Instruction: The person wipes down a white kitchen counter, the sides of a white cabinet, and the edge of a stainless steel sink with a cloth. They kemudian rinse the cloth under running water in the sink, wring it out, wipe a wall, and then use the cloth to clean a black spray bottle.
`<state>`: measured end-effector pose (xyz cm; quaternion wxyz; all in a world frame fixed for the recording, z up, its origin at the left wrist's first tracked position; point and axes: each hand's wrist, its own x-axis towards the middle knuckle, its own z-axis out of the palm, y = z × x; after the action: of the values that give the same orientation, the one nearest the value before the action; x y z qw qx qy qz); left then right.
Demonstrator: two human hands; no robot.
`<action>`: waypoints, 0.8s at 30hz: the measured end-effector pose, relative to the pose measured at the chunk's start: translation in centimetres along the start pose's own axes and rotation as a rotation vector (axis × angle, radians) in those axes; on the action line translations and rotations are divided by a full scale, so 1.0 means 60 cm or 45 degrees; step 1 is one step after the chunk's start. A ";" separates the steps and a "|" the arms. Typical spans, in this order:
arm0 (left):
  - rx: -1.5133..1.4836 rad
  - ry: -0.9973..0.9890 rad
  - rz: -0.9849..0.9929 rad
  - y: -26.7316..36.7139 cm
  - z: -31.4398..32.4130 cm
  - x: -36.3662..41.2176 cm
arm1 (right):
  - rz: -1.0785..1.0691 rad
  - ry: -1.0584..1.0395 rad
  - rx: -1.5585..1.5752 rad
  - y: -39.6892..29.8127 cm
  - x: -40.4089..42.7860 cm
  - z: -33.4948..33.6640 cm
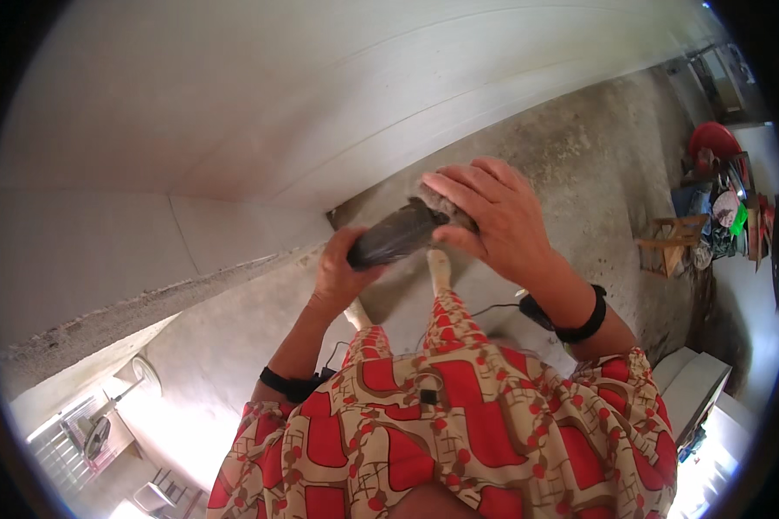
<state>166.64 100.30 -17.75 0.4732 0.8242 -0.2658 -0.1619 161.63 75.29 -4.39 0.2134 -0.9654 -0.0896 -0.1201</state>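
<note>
A dark elongated object [393, 237] with a glossy surface lies across the middle of the view; its kind is unclear. My left hand [347, 269] grips its lower left end, thumb on top and fingers beneath. Against its upper right end, my right hand [500, 217] holds a fuzzy grey-brown wad [451, 211], maybe a cloth or scouring pad. The right fingers partly cover the wad, so its full shape is hidden. Both hands are in front of me, above the floor. Black bands circle both forearms.
A pale panelled wall [234, 130] rises ahead and to the left. Around my feet is a stained concrete floor [558, 162]. At right stand a small wooden chair [672, 243], a heap of household things and a red basin [715, 141]. A pedestal fan [97, 438] stands at lower left.
</note>
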 end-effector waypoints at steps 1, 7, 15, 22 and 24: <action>0.000 -0.004 0.004 0.001 0.003 -0.001 | 0.004 0.003 -0.003 0.010 0.004 0.000; -0.043 -0.014 -0.096 0.016 0.022 -0.001 | 0.075 0.020 0.206 0.053 0.003 0.003; -0.040 -0.044 0.003 0.043 0.024 0.013 | 0.442 0.099 0.286 0.058 0.020 -0.011; -0.101 -0.069 -0.038 0.034 0.044 0.022 | 0.663 -0.200 0.609 0.106 0.027 -0.016; -0.077 -0.086 -0.035 0.040 0.045 0.026 | 0.632 -0.332 0.723 0.114 0.029 -0.026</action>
<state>165.80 96.52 -17.04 0.4862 0.8072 -0.2654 -0.2040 164.50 68.72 -5.22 0.4812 -0.8674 0.0907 0.0881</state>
